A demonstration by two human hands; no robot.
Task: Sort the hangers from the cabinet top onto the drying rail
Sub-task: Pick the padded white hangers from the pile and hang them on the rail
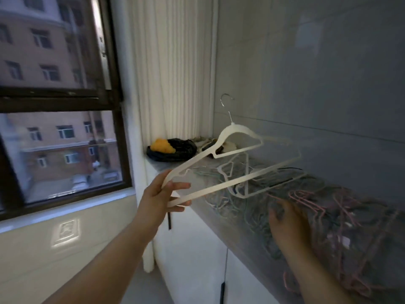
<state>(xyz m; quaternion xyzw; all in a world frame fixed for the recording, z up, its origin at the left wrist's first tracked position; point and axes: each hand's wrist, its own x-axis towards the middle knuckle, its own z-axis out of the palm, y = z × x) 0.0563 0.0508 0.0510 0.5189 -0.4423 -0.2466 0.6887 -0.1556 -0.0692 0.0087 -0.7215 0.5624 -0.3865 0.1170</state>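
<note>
Pick-up step: the left hand [168,194] grips white hangers [197,159] while the blurred right hand [285,222], grip unclear, reaches into the tangled pile [341,207]; next, probably freeing one cleanly.

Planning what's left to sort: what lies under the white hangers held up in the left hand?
Beneath the white hangers, a pile of wire hangers covers the cabinet top: greenish ones below, pink ones nearer the right hand. Blur and overlap hide their number and anything underneath.
</note>
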